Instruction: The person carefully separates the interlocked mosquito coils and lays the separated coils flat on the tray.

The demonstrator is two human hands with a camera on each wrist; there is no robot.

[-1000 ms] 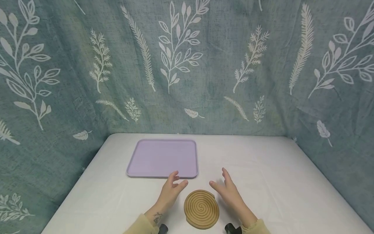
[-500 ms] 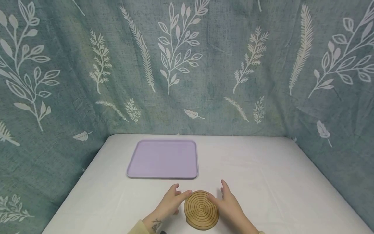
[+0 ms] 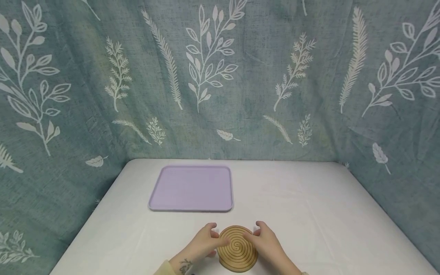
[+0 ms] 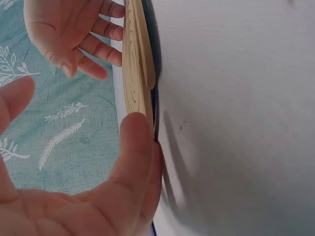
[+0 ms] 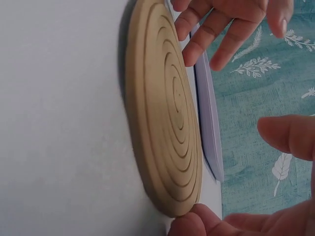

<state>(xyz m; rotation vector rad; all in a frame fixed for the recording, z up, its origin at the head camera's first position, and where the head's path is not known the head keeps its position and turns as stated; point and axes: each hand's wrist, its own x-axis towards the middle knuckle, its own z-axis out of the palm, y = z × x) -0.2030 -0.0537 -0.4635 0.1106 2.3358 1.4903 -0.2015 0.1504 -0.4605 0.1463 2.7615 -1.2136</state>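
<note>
A round tan disc (image 3: pixel 237 260) with a spiral pattern lies on the white table. A thick strip runs along part of its rim in the left wrist view. On its left side is my left hand (image 3: pixel 203 241), a fingertip right at the rim and the thumb raised above the top. My right hand (image 3: pixel 269 244) stands at the opposite side, its fingertips (image 5: pixel 193 220) against the rim. Its thumb (image 5: pixel 283 132) is lifted away from the disc in the right wrist view. Both thumbs overlap the disc's top in the head view.
Behind the disc, towards the left, a flat lilac tray (image 3: pixel 192 189) with a low rim lies on the white table (image 3: pixel 292 202). A blue-green cloth (image 3: pixel 247 91) with white leaf prints hangs at the back and sides.
Both hands have come down and inward from above the table to the disc's two sides, fingertips now at its rim. Disc and tray keep their places.
</note>
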